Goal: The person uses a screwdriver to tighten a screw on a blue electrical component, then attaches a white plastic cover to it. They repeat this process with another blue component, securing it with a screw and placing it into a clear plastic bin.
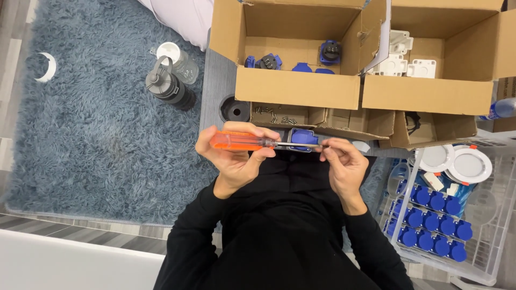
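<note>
Fingers of your left hand (236, 156) wrap around the orange handle of a screwdriver (242, 141) at the centre of the frame, its shaft lying level toward the right. Your right hand (344, 164) pinches the shaft's tip against a blue socket part (302, 138) held between both hands. Above them stand two open cardboard boxes (295, 86), one holding blue parts, one white. At lower right, a clear crate (486, 268) holds rows of blue sockets.

Hidden behind pinching fingers (332, 146): tip of orange-handled screwdriver (236, 141). Cut by right edge: clear plastic bottle (502, 109). Too small: loose metal screws (274, 115).
</note>
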